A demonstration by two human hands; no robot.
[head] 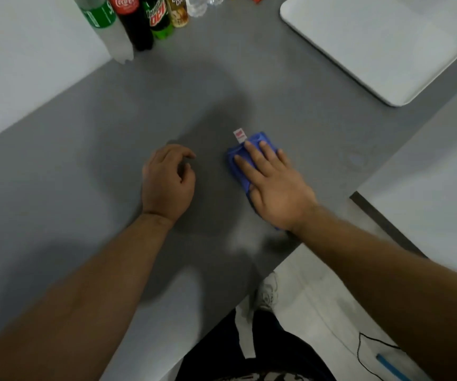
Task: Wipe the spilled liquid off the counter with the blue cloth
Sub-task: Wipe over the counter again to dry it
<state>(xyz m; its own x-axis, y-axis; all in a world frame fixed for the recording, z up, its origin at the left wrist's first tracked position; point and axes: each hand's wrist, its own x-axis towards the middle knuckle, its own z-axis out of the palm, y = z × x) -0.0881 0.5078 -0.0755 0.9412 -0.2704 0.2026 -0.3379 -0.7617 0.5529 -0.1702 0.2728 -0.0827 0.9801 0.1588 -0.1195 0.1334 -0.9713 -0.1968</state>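
The grey counter (139, 111) runs from the near left to the far right. The blue cloth (239, 163) lies bunched on it, right of centre, with a small white tag (239, 136) sticking out at its far edge.

Right hand (274, 182): laid flat, palm down, on top of the cloth, fingers (252, 155) spread and extended toward the far left. It presses rather than grasps — no finger is seen curled under the fabric. The cloth shows beyond the fingertips and along the left side of the hand; the rest is covered.

Left hand (166, 180): resting on the bare counter to the left of the cloth, apart from it, loosely half-curled with fingers bent inward. It has hold of nothing.

Spilled liquid: not clearly distinguishable; a faint pale mark (357, 159) lies on the counter to the right of the cloth, its nature uncertain.

At the far left stand several bottles in a row — a clear one with a green label (103, 20), a dark cola bottle (134, 20) and a green soda bottle (160, 17). A white tray (381, 45) sits at the far right.
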